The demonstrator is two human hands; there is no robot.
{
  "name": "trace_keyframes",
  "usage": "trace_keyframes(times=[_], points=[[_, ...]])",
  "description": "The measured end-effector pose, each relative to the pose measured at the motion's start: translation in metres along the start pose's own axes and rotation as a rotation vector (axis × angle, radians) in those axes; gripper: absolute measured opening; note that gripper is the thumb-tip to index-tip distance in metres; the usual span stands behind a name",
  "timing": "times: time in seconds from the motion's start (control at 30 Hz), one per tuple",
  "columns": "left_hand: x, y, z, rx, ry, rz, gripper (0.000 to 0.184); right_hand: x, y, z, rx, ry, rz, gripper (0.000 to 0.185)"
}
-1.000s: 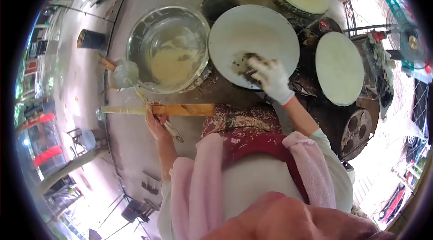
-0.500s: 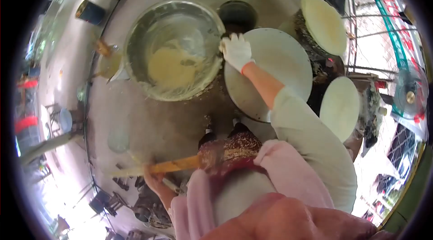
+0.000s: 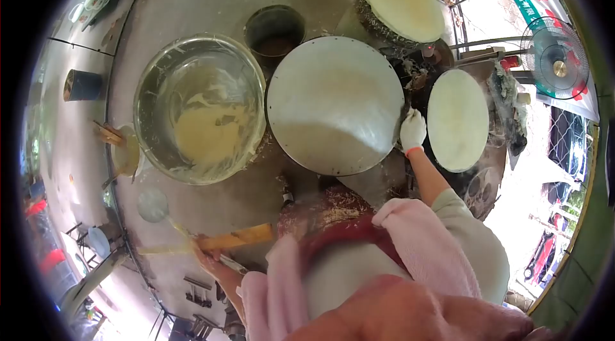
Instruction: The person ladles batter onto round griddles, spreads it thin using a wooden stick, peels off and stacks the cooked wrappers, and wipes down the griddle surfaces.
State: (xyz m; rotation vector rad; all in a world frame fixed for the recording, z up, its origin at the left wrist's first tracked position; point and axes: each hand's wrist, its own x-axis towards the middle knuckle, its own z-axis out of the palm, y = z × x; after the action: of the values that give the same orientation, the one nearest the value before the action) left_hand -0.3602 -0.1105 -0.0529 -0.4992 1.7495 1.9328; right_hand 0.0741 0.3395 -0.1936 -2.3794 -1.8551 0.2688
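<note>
My left hand [image 3: 210,263], low on the left, is closed around a flat wooden board [image 3: 240,237] and the thin handle of a ladle, whose round head [image 3: 154,204] hangs over the floor. On the right, my right hand [image 3: 413,131] wears a white glove. Its fingers are curled at the right edge of a round flat griddle [image 3: 333,104]; whatever they may hold is hidden. The griddle's surface is bare and shiny. Just right of the glove lies a pale round sheet [image 3: 457,121]. A large metal basin [image 3: 144,123] with yellowish batter [image 3: 208,133] stands left of the griddle.
Another stack of pale round sheets [image 3: 401,1] stands at the upper right. Behind the griddle is a dark pot [image 3: 274,30]. A fan [image 3: 556,62] stands far right, and a small container [image 3: 127,152] sits left of the basin. A bucket [image 3: 83,85] is farther left.
My right hand has moved from the basin's rim, across the griddle, to its right edge. My view has shifted right. My left hand still holds the board and the ladle.
</note>
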Motion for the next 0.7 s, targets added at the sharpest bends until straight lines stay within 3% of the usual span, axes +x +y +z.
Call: trace_keyframes(times=[0.07,0.13,0.17,0.2,0.23,0.27,0.3,0.33,0.37,0.4,0.43,0.5,0.53,0.63,0.7], points=[[0.003,0.001,0.006,0.005,0.010,-0.001,0.046,0.029,-0.020,0.001,-0.037,0.033,-0.080,0.044],[0.001,0.000,0.008,0.005,0.029,0.000,0.046,0.083,-0.076,-0.007,-0.310,-0.024,-0.436,0.037],[-0.001,-0.001,0.008,0.009,0.042,-0.001,0.046,0.116,-0.104,0.016,-0.193,0.087,-0.450,0.032],[-0.003,-0.002,0.007,0.008,0.059,-0.002,0.046,0.119,-0.160,-0.004,-0.205,0.032,-0.590,0.030],[-0.005,-0.004,0.007,0.011,0.074,-0.003,0.046,0.134,-0.193,0.021,-0.138,0.086,-0.598,0.028],[-0.008,-0.006,0.006,0.012,0.092,-0.005,0.046,0.107,-0.248,-0.013,-0.068,-0.001,-0.674,0.027],[-0.012,-0.009,0.003,0.018,0.101,-0.004,0.046,0.123,-0.275,0.031,-0.172,0.041,-0.841,0.029],[-0.016,-0.013,-0.002,0.025,0.106,0.004,0.046,0.111,-0.304,0.046,-0.066,0.039,-0.940,0.030],[-0.019,-0.015,-0.009,0.031,0.080,0.014,0.046,0.077,-0.334,0.027,-0.128,-0.001,-0.926,0.030],[-0.023,-0.015,-0.011,0.037,0.055,0.025,0.045,0.062,-0.345,0.027,-0.029,0.012,-1.042,0.029],[-0.026,-0.015,-0.012,0.042,0.030,0.036,0.044,0.064,-0.347,0.036,-0.028,0.051,-1.071,0.028],[-0.040,-0.007,-0.004,0.004,0.023,0.063,0.043,0.083,-0.332,0.019,-0.079,-0.123,-0.936,0.030],[-0.049,0.000,0.009,-0.011,0.016,0.074,0.043,0.104,-0.305,0.024,-0.022,-0.027,-0.900,0.031],[-0.062,0.015,0.037,0.220,0.109,0.135,0.042,0.129,-0.197,0.000,0.041,-0.021,-0.556,0.034],[-0.016,0.000,-0.019,0.203,0.039,0.180,0.041,0.111,-0.124,0.006,0.039,0.168,-0.497,0.033]])
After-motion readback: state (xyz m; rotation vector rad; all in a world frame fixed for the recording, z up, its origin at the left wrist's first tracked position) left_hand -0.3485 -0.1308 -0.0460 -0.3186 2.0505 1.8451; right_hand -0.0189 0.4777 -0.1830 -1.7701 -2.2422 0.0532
